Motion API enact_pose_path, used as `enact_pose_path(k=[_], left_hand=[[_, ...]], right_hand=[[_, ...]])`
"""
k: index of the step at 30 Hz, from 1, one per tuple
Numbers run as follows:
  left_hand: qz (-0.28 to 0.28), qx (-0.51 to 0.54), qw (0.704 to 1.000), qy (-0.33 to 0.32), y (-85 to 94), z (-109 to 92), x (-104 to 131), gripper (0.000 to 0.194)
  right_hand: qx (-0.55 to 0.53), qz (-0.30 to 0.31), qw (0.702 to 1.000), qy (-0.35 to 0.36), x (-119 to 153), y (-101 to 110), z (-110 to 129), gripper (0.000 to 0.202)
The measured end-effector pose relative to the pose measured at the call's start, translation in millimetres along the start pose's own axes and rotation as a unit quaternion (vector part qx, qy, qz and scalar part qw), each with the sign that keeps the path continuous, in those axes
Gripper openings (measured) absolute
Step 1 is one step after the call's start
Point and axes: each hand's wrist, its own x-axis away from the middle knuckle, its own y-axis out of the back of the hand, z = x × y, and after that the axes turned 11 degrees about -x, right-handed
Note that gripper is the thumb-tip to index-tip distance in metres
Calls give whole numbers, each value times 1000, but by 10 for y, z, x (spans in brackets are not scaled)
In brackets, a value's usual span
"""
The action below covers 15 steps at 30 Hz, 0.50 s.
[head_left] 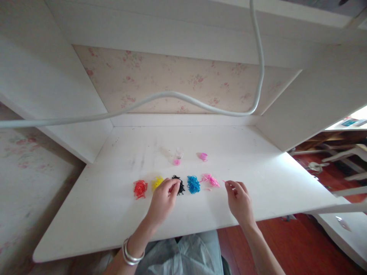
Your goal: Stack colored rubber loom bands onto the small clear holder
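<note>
Small piles of what look like rubber bands lie in a row on the white desk: red (pixel 140 189), yellow (pixel 157 182), black (pixel 182 187), blue (pixel 194 184) and pink (pixel 211 180). My left hand (pixel 164 194) is closed in a pinch between the yellow and black piles, partly covering both. Whatever its fingertips may hold cannot be made out. To the right of the pink pile, my right hand (pixel 239 198) is closed, with a thin pink rubber band (pixel 224 181) sticking out from its fingertips.
Behind the piles stand a small clear container (pixel 179 153), a round pink piece (pixel 177 162) and a pink spool-like piece (pixel 203 156). A white cable (pixel 172 94) hangs across the view. White side panels flank the desk (pixel 114 214), and its front edge is near my lap.
</note>
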Motion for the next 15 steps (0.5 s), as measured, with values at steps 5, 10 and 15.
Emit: enact_pose_path(k=[5,10,15], left_hand=[[58,28,997,50,-213,190,462,26],[44,22,997,54,-205,275,571,27],[48,34,997,54,-164,237,548,29]], right_hand=[[-40,39,994,91,-359,-300,675,31],[-2,61,980,191,-690,-658,1157,32],[85,85,966,230,-877,-873,1350,28]])
